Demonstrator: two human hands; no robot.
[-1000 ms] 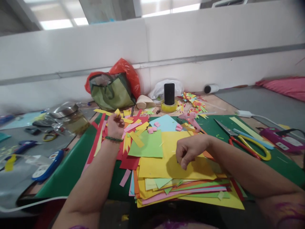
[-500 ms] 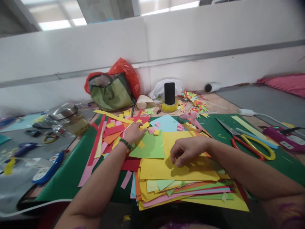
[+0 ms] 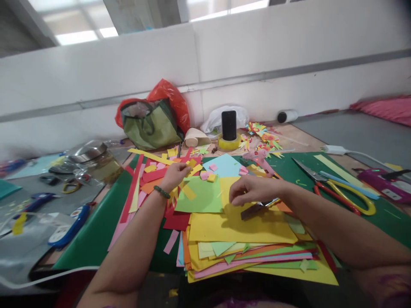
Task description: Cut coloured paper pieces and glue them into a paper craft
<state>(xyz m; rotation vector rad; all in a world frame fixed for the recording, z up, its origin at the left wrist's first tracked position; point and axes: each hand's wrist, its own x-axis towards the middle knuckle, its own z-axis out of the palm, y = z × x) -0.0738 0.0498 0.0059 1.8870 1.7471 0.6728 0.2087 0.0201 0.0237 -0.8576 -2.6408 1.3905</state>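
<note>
My left hand [image 3: 177,175], with a green bead bracelet at the wrist, reaches into small yellow paper pieces [image 3: 195,170]. Its fingers are pressed together, and whatever they pinch is hidden. Curled over the yellow paper sheet [image 3: 208,229] is my right hand [image 3: 248,190]. Below its palm, small scissors [image 3: 252,211] show a dark metal blade pointing left; the hand covers most of their handle. Beneath both hands lie a light green sheet [image 3: 199,199] and a thick stack of coloured paper [image 3: 250,261]. Red paper strips [image 3: 154,175] are scattered by my left hand.
Large scissors [image 3: 345,196] with red and yellow handles lie on the green mat [image 3: 86,233] at right. A pink glue gun [image 3: 261,160], a phone [image 3: 228,125] on a tape roll [image 3: 229,143] and a bag [image 3: 150,124] stand behind. A glass jar [image 3: 102,164] is at left.
My left hand has drawn back slightly to the left from the yellow pieces. My right hand has lifted and its fingers curled closer, uncovering the scissors' blade beneath it.
</note>
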